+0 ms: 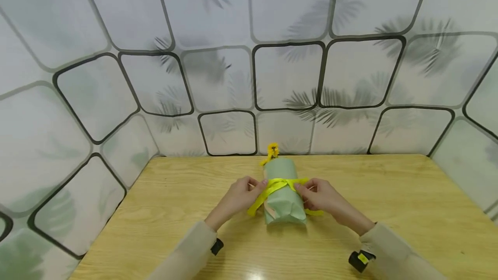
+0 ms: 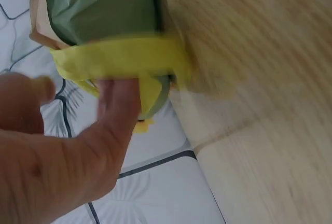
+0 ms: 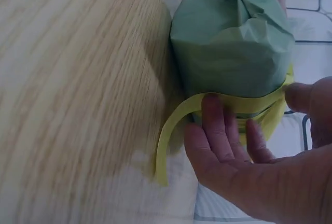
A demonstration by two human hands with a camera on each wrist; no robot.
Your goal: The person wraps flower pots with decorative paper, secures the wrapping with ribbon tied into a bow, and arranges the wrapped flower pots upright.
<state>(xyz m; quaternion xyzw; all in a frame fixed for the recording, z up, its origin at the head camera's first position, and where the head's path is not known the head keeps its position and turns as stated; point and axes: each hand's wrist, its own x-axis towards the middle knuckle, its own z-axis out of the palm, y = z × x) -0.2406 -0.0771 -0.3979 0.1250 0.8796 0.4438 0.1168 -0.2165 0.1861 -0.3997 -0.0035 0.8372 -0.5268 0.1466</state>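
Observation:
A small bouquet (image 1: 285, 207) wrapped in pale green paper lies on the wooden table, its gathered paper end toward me. From its far end pokes a yellow flower (image 1: 273, 150). Around the middle of the wrap runs a yellow ribbon (image 1: 278, 183), crossed or knotted on top, with loose tails hanging on both sides. My left hand (image 1: 242, 194) holds the ribbon at the left side; the left wrist view shows fingers reaching behind the band. On the right, my right hand (image 1: 322, 194) pinches the ribbon near the knot, thumb on top and other fingers along the wrap's side.
The light wooden table (image 1: 186, 202) reaches back to a patterned fabric wall (image 1: 288, 77) just behind the flower. Dark wrist devices sit on both pale sleeves, one being the right wrist device (image 1: 361, 259).

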